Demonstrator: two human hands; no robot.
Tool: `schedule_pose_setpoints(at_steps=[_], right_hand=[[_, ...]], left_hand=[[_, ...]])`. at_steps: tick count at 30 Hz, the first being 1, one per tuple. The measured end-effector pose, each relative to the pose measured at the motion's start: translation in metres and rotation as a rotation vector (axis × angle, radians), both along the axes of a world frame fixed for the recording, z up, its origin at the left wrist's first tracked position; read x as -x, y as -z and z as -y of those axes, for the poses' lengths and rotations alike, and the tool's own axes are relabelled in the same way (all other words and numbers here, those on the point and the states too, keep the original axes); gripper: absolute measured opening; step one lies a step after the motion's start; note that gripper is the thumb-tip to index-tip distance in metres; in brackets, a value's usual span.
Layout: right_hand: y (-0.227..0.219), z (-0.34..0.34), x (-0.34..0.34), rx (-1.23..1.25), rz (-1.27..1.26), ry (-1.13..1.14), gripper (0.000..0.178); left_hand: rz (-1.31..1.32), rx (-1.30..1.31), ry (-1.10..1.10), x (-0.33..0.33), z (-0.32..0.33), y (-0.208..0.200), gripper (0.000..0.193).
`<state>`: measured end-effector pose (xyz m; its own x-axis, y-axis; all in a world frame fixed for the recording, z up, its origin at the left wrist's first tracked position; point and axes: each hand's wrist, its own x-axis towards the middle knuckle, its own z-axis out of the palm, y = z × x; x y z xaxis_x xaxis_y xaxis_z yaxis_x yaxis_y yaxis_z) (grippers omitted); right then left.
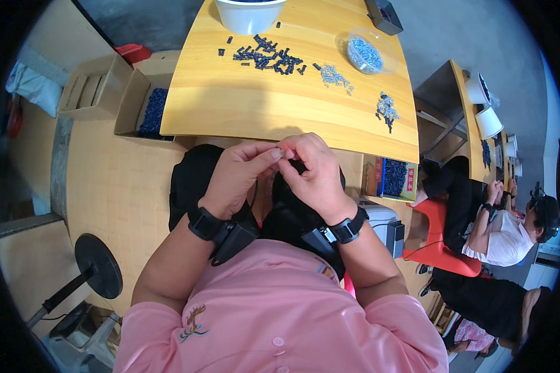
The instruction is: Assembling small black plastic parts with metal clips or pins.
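Observation:
Just in front of the table's near edge, my left hand (236, 174) and my right hand (315, 177) meet fingertip to fingertip above my lap. Both are closed in a pinch around something tiny, mostly covered by the fingers, whose kind I cannot make out. Beyond them on the wooden table (211, 105) lies a loose heap of small black cylindrical parts (269, 57). To its right are a scatter of small silvery pieces (335, 77) and a smaller mixed pile of silvery and black pieces (387, 109). A clear round tub (365, 55) holds more silvery pieces.
A white bucket (249, 17) and a dark box (384, 15) stand at the table's far side. Cardboard boxes with dark parts flank it, left (127, 112) and right (372, 177). A black round-ended stand (98, 266) is at left. Other people sit at right, one by a red chair (438, 239).

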<state>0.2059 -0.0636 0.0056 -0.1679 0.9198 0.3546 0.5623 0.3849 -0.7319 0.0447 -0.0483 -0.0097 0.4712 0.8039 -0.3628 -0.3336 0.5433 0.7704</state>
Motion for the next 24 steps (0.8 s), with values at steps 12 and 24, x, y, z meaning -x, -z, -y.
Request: schedule_pose_setpoints(at_steps=[12,24], right_hand=[[0.014,-0.059,-0.111,0.206,0.236,0.431,0.013],[0.025,-0.113,-0.088,0.05,0.288,0.402,0.014]], left_hand=[[-0.131,0.0,-0.098,0.007,-0.015,0.009,0.016],[-0.149,0.046,-0.104,0.009,-0.021,0.012,0.016]])
